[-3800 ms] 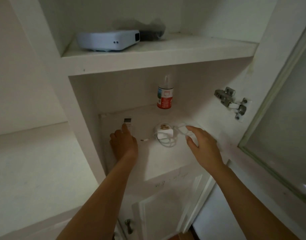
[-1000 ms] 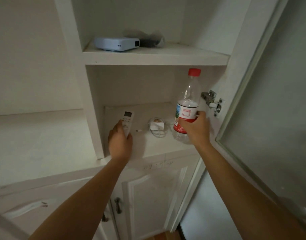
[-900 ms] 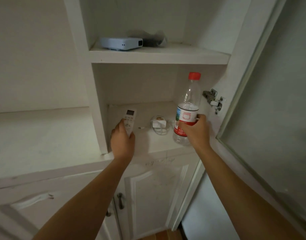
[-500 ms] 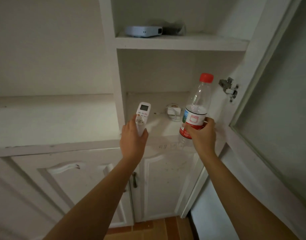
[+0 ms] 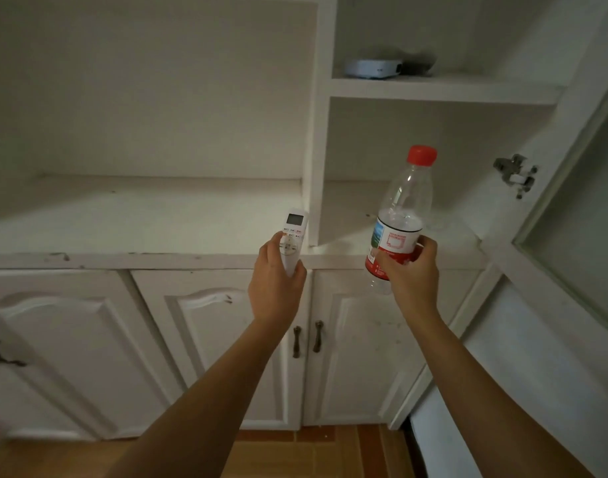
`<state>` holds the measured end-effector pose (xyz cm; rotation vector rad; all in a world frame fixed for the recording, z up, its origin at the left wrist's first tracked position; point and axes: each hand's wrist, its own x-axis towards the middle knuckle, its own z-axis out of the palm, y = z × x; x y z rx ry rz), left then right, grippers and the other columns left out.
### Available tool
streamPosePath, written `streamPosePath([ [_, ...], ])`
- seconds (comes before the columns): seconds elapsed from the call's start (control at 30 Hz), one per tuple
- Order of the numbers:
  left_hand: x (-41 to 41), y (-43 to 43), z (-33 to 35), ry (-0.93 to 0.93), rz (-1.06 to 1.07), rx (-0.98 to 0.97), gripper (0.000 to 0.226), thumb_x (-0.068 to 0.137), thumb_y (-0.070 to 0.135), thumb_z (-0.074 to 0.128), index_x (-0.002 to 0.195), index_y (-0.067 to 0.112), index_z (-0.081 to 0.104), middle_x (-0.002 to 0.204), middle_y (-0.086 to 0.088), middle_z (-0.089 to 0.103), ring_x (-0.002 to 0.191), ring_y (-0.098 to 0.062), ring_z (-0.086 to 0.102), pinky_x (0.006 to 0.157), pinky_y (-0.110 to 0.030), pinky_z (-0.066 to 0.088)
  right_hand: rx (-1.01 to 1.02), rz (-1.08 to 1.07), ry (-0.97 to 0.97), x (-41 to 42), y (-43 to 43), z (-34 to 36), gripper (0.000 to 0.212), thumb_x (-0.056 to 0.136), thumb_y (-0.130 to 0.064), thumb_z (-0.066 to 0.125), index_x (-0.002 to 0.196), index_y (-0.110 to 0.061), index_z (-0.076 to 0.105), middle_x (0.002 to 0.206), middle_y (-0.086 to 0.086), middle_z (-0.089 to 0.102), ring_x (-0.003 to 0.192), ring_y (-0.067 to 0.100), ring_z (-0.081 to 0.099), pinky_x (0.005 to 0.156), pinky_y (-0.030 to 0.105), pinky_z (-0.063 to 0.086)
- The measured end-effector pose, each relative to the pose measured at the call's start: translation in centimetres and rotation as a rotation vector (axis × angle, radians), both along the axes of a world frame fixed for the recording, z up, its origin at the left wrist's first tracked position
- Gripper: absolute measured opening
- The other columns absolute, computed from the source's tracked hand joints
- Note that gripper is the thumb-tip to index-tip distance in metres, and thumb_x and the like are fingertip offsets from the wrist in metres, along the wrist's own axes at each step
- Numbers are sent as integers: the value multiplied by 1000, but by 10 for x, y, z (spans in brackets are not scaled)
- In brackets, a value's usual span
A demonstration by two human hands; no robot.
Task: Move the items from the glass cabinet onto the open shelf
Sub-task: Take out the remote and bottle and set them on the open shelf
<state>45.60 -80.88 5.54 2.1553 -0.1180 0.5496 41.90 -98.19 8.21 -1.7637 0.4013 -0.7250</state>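
My left hand (image 5: 276,284) grips a white remote control (image 5: 292,238) with a small screen, held upright in front of the shelf's edge. My right hand (image 5: 411,270) grips a clear plastic bottle (image 5: 400,215) with a red cap and red label, tilted slightly right. Both are outside the glass cabinet (image 5: 392,146), in front of its lower compartment. The open shelf (image 5: 140,212) stretches to the left. The white charger is hidden behind the bottle.
A grey-blue box (image 5: 373,69) and a dark object (image 5: 418,66) lie on the cabinet's upper shelf. The glass door (image 5: 578,208) stands open on the right with a metal hinge (image 5: 516,174). Closed lower doors with handles (image 5: 307,338) sit below.
Both hands have drawn back out of the cabinet with the remote control and the bottle. The view has shifted left, showing more of the open shelf.
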Motion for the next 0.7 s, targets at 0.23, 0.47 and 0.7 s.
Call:
streamPosePath([
  [0.23,-32,112,-9,32,165,-35,54,83,15,59,132,16,36,129,-8,50,107,-26,54,76,-30,43,13,173,23,-12,106,-11,63,68,-18,77,119,-11,41,109,-2,51,96,14,53,81,26,43],
  [0.47,-63,218,-9,44,378,-36,55,83,17,60,132,17,35,129,-9,50,112,-28,52,87,-41,49,27,347,35,-6,207,-16,59,67,-17,78,113,-11,43,107,0,55,93,15,55,80,28,45],
  [0.7,-85,293,-12,16,515,-5,54,83,16,60,132,16,36,129,-10,51,110,-28,54,83,-38,50,29,504,19,-2,286,-24,60,68,-16,77,117,-8,43,119,9,56,103,20,55,83,28,43],
])
